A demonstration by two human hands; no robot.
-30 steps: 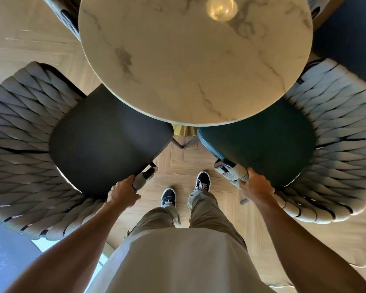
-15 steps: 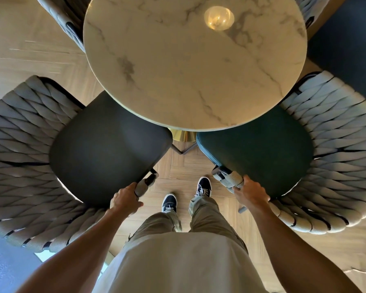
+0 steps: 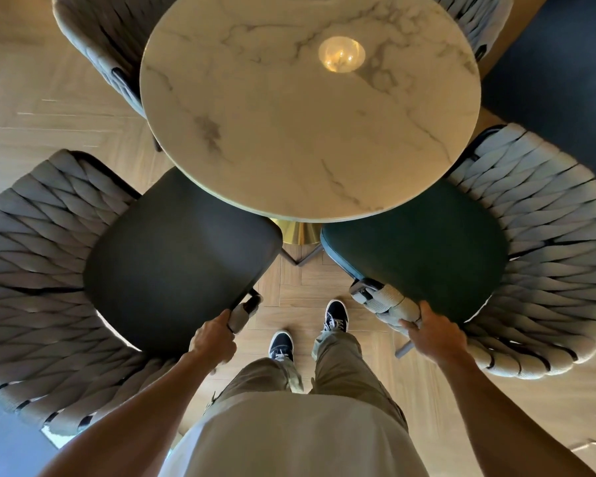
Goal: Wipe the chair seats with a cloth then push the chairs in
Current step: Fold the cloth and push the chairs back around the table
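Gripping two near chairs: left hand (image 3: 214, 342) curled on left chair (image 3: 172, 266) armrest end, right hand (image 3: 436, 335) clasping right chair (image 3: 424, 249) armrest. Both seats partly under round marble desk (image 3: 289, 139). Two more chairs (image 3: 97, 39) far side. Two shoes (image 3: 336, 316) between.

The round tabletop (image 3: 289, 125) was white marble with grey veins; the chair seats were charcoal (image 3: 176, 263) and dark green (image 3: 424, 253), their backs woven grey.
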